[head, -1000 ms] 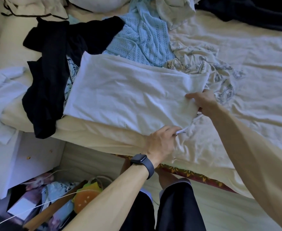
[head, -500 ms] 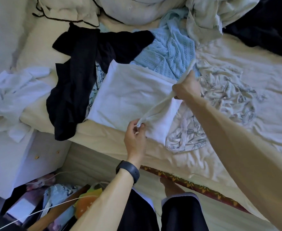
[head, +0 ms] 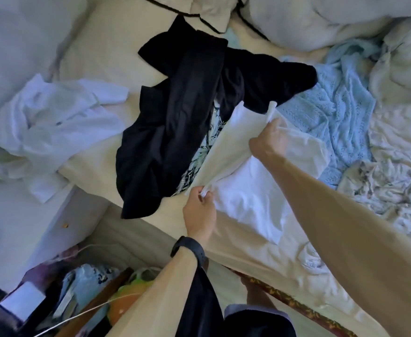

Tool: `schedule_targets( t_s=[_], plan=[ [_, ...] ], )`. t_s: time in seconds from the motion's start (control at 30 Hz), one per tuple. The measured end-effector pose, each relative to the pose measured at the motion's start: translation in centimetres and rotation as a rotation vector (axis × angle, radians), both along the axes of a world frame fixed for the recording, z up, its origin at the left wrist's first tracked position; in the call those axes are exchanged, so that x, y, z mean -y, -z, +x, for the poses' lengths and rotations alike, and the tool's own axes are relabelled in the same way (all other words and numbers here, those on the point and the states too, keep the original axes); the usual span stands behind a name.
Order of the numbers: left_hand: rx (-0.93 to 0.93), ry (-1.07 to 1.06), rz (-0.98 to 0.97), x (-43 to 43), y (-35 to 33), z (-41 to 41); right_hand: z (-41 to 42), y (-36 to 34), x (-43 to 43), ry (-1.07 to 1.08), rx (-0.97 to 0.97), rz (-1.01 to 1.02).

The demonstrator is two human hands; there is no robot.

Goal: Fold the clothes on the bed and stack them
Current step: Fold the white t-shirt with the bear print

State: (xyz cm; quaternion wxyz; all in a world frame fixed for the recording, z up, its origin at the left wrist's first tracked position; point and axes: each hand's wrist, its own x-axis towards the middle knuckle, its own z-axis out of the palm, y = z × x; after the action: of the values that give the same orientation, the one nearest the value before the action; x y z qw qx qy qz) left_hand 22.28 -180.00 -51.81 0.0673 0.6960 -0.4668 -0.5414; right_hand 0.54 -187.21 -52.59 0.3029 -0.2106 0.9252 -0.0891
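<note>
Head view, looking down over the near edge of the bed (head: 267,263): a white garment (head: 248,190) lies on the sheet near the middle, partly folded, with one long edge lifted off the bed and pulled straight between both hands. The left hand (head: 199,207) pinches the near end of that edge between thumb and fingertips, a dark watch (head: 190,249) on its wrist. The right hand (head: 270,139) has its fingers curled round the far end, cloth bunched in its grasp. The rest of the garment lies flat on the sheet below and right of the raised flap. Just left of it a black garment (head: 187,117) sprawls unfolded – its far sleeve reaches right to touch a light blue knit (head: 333,113), which lies crumpled just beyond the white garment. A leaf-print cloth (head: 199,154) shows between the black and the white. Farther left a pale white shirt (head: 61,122) lies rumpled at the bed's left side, and at right a pale patterned garment (head: 382,190) lies bunched on the sheet.
</note>
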Motion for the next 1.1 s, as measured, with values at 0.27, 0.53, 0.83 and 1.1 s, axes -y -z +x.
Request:
schedule_targets(
  t_s=[0.27, 0.53, 0.83, 1.1],
  plan=[
    [0.211, 0.088, 0.098, 2.1, 1.2, 1.5, 2.6, 1.8, 3.0, -0.035, -0.006, 0.053],
    [0.327, 0.107, 0.061, 2.4, 1.1, 1.2, 2.4, 2.0, 3.2, 0.012, 0.046, 0.004],
    [0.435, 0.279, 0.092, 4.0, 1.3, 2.2, 3.1, 1.7, 3.6, 0.161, 0.495, -0.162],
    [0.390, 0.631, -0.386, 5.3, -0.2, 0.2, 3.7, -0.2, -8.6, 0.578, 0.467, -0.493]
  ],
)
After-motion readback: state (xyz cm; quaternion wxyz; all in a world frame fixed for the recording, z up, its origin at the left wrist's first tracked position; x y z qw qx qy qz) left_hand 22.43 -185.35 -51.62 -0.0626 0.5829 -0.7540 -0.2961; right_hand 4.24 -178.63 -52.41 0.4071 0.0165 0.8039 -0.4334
